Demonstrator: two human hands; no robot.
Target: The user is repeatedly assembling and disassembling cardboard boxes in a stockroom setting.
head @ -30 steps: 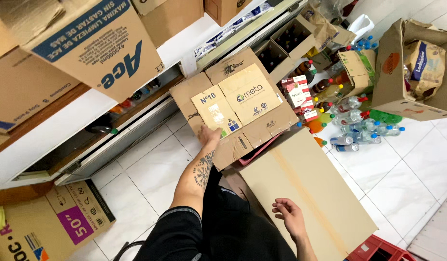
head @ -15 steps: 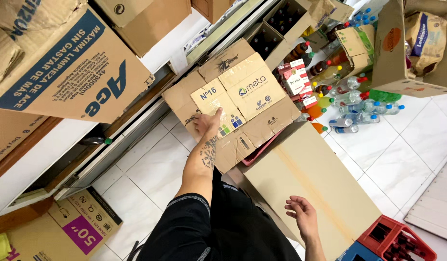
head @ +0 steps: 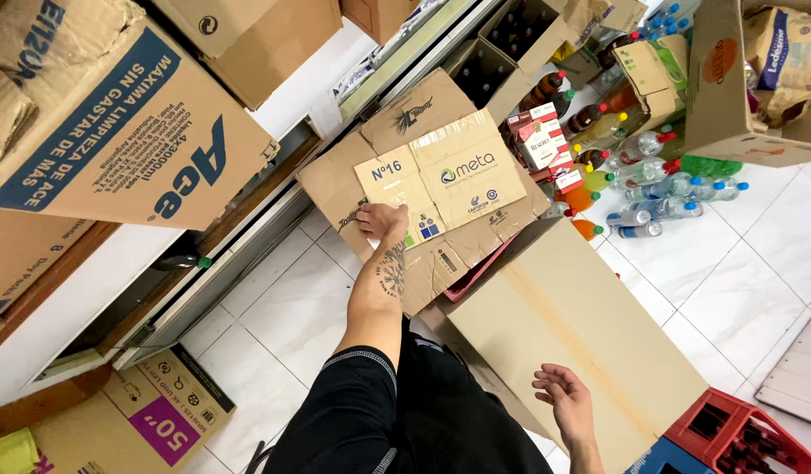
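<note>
My left hand point(head: 381, 219) reaches forward and rests on a stack of flattened brown cardboard sheets point(head: 458, 175) leaning by the shelf, its fingers gripping the edge of the front sheet. My right hand point(head: 565, 404) hangs low with fingers apart and holds nothing. It hovers just above the near edge of a large plain cardboard sheet point(head: 563, 316) lying flat on the white tiled floor.
Big cardboard boxes point(head: 133, 132) sit on a white shelf at the left. Several plastic bottles point(head: 660, 189) lie and stand on the floor behind the sheets. Crates of dark bottles point(head: 511, 44) are further back. A red crate point(head: 748, 434) is at the lower right, another box point(head: 133, 412) lower left.
The view has tilted and shifted a little. My left hand stays on the flattened cardboard; my right hand has drifted slightly lower over the flat sheet.
</note>
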